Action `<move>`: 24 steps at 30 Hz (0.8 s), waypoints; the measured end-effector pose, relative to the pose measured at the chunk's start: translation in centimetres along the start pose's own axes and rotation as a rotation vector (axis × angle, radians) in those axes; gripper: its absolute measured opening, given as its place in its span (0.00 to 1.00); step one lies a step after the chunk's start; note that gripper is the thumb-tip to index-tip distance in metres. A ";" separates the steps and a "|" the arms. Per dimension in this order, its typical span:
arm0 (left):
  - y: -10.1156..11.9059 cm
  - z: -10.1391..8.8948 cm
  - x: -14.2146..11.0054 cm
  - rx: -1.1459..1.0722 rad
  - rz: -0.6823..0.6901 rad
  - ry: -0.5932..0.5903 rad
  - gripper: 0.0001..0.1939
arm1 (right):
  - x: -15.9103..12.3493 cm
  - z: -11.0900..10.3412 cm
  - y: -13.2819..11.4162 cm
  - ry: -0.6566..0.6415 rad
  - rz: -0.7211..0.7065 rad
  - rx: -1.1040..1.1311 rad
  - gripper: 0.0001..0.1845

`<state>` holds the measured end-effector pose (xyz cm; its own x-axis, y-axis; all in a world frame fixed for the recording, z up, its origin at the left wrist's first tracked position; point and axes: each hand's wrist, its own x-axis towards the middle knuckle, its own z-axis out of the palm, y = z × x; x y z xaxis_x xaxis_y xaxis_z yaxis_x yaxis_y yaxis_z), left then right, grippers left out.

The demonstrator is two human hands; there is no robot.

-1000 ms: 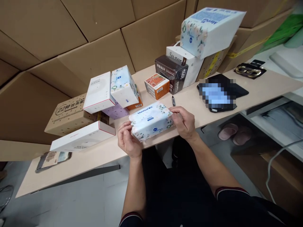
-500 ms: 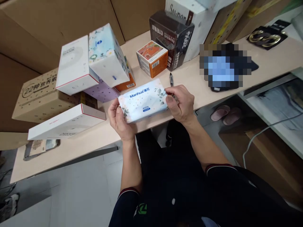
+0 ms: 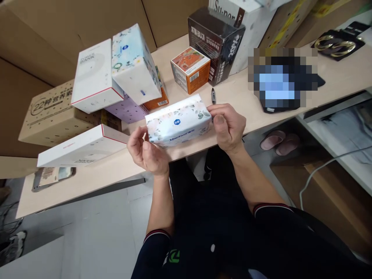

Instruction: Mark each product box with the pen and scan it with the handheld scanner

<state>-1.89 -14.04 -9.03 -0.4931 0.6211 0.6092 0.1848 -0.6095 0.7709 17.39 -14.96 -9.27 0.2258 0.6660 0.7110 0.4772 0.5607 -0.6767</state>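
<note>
A white soft pack of tissues with printed flowers and blue Manhua lettering is at the table's front edge, its long side facing me. At its left end is my left hand, fingers curled against the pack and thumb in front. My right hand holds the opposite end with its fingertips, the thumb raised a little off the wrapper. Whether the pack's underside rests on the table is hidden. Just behind the right fingers lies a dark pen.
Left of the pack stand a flowered tissue pack, white power bank boxes and a brown carton. Behind it are an orange box and a dark box. A blurred-out dark object lies at right on the table.
The tissue pack has turned in my hands: its lettered face has tipped down towards me and a flowered side is now up. Both hands have shifted slightly apart.
</note>
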 end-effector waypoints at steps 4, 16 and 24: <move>-0.2 0.1 0.4 0.014 -0.143 -0.007 0.20 | 0.2 0.1 -0.3 0.010 0.085 -0.061 0.20; -0.2 -0.5 0.2 -0.199 -0.053 -0.172 0.19 | 0.3 0.0 0.1 -0.016 -0.086 0.003 0.12; 0.5 -0.2 0.1 -0.157 -0.061 -0.038 0.15 | 0.2 0.1 -0.2 0.030 0.014 0.037 0.12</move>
<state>-2.02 -14.30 -8.63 -0.4664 0.6756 0.5710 0.0190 -0.6377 0.7700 17.26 -14.97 -9.01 0.2579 0.6593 0.7063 0.4424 0.5693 -0.6930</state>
